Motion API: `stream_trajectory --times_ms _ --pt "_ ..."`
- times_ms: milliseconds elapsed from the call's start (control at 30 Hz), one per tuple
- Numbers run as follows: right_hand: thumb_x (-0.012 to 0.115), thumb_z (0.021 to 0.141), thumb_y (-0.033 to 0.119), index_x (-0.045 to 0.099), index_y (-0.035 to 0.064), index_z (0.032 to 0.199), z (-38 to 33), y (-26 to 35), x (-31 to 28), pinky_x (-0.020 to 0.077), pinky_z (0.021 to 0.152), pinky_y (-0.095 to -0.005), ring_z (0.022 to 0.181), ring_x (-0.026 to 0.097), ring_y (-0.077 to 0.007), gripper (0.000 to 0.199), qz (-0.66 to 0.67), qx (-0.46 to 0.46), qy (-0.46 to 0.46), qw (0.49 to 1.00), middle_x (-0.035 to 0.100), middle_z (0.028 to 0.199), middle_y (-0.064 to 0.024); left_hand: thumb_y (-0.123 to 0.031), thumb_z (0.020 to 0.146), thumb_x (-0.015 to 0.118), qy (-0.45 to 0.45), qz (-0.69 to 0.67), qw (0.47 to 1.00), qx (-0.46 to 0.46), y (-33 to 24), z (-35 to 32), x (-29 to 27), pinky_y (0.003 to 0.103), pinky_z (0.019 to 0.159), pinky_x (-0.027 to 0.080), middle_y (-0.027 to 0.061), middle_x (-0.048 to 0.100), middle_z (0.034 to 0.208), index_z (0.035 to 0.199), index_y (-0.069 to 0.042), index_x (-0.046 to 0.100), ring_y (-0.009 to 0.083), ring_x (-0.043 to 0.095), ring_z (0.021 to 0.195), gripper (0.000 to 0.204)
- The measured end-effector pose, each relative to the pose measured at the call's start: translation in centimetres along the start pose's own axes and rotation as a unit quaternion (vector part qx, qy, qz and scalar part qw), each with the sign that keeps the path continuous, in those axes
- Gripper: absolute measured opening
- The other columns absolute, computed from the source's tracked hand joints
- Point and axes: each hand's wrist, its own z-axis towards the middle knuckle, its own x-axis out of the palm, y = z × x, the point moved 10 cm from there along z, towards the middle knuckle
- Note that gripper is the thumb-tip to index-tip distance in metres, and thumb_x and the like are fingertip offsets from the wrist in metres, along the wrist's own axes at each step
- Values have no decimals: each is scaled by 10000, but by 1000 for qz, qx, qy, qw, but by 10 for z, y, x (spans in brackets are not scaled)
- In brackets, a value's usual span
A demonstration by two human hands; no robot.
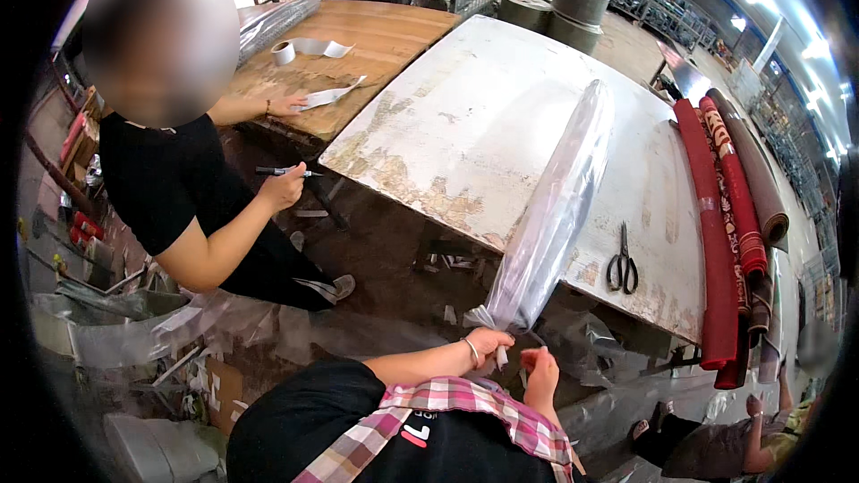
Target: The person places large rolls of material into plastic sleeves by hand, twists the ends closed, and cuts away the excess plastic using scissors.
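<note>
A long roll in clear plastic wrapping (562,201) lies across the white table, its near end jutting past the front edge. My left hand (489,346) is closed round the gathered plastic at that near end, and a short whitish tail pokes out below the fingers. Just to the right, my right hand (540,376) is held up with curled fingers, slightly apart from the left. Whatever it may pinch is too small to make out. Black-handled scissors (622,261) rest on the table to the right of the roll.
Rolled red rugs (707,241) line the right edge of the white table (420,116). At left, a co-worker (179,197) holds a pen-like tool (284,172) and touches a white strip (333,95) on the wooden table (385,27). A tape roll (284,53) stands there.
</note>
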Motion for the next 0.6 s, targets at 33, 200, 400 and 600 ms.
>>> stream_trajectory --times_ms 33,200,400,600 --pt "434 760 75 528 -22 868 2 -10 10 416 651 -256 702 530 -183 173 72 71 12 995 556 772 -78 -136 696 587 56 -15 997 -47 1 -9 12 266 467 365 -9 498 549 634 -83 534 123 468 487 97" --pt "486 698 -16 434 -16 900 -12 -18 79 423 606 -255 687 525 -182 208 221 227 143 937 528 764 -92 -178 744 543 238 -60 954 -171 11 -46 21 217 417 419 -29 503 558 737 -80 523 89 501 491 100" --pt "558 740 68 441 -23 986 -22 -26 88 421 604 -229 670 521 -142 287 168 239 148 945 524 821 -81 -152 753 540 214 -5 970 -111 1 -58 -5 215 427 434 4 542 643 827 -58 533 97 521 542 120" --pt "534 775 143 466 -37 952 -28 -20 116 446 684 -280 741 550 -180 261 178 255 283 907 532 849 -99 -114 811 440 284 -251 916 -134 -4 -79 5 240 535 408 20 465 667 925 -5 463 126 444 555 159"
